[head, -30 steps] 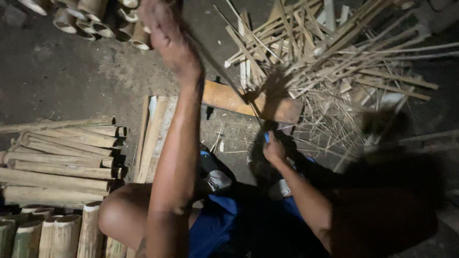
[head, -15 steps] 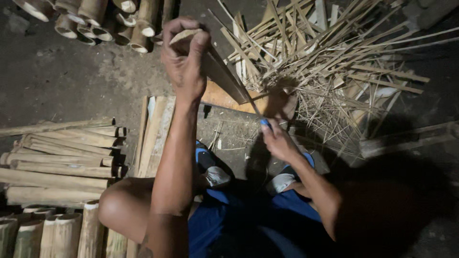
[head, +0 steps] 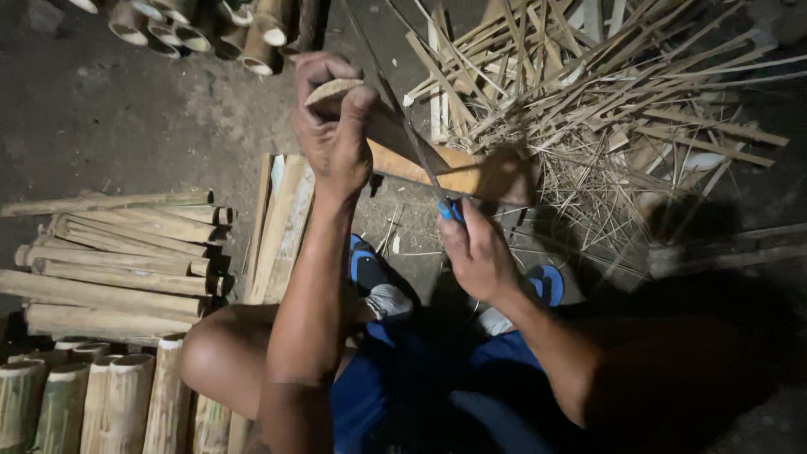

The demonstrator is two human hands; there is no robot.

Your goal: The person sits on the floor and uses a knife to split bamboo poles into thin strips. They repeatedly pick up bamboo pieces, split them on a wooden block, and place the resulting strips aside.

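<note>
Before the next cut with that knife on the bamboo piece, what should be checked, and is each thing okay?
1. Left hand grips the bamboo piece at its top end: ok.
2. Right hand wraps the blue handle of the knife: ok.
3. Blade leans against the bamboo piece: ok.
4. Left fingers away from the blade edge: cannot tell, they look close.
5. Feet in blue sandals sit below the blade: not ok.
6. Enough light on the work: not ok, the ground is dim.

The left hand [head: 334, 134] grips a split bamboo piece [head: 332, 91] held upright; the right hand [head: 475, 252] clasps a blue-handled knife [head: 420, 155] against it. Bamboo strips [head: 605, 101] litter the ground's far right corner, bamboo poles [head: 118, 252] its left edge.
</note>
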